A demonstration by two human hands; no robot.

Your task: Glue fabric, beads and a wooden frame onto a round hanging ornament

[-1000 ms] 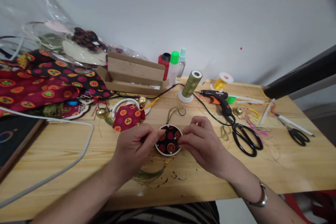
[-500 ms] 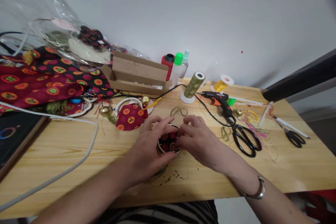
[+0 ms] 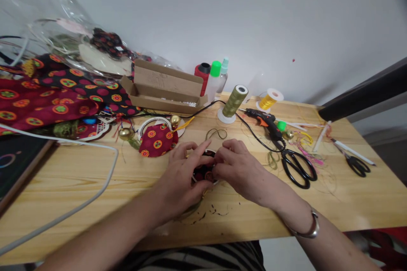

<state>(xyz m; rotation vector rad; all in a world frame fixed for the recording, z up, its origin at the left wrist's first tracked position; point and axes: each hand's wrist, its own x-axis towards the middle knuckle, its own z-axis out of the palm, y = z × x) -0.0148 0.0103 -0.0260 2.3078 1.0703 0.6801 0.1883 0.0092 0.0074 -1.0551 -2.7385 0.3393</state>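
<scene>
Between my hands is a small round piece of dark patterned fabric with a pale rim (image 3: 200,174), close above the table. My left hand (image 3: 186,173) is closed around its left side, thumb along the near edge and fingers over the far edge. Fingers of my right hand (image 3: 233,167) are curled and pinched at the right edge of the same piece; their tips are partly hidden. Just beyond lies a loop of olive cord (image 3: 216,134). A red patterned fabric disc (image 3: 157,140) lies to the left, by a gold bell (image 3: 174,120).
Black-handled scissors (image 3: 299,168) and a glue gun (image 3: 265,123) lie on the right, with smaller scissors (image 3: 358,165) farther out. Behind stand an olive thread spool (image 3: 234,102), a yellow spool (image 3: 270,99), bottles (image 3: 214,80) and an open cardboard box (image 3: 163,89). A white cable (image 3: 110,173) crosses the left.
My left fingers have shifted slightly inward over the round piece, covering more of it. My right hand stays at its right edge. The view has moved a little.
</scene>
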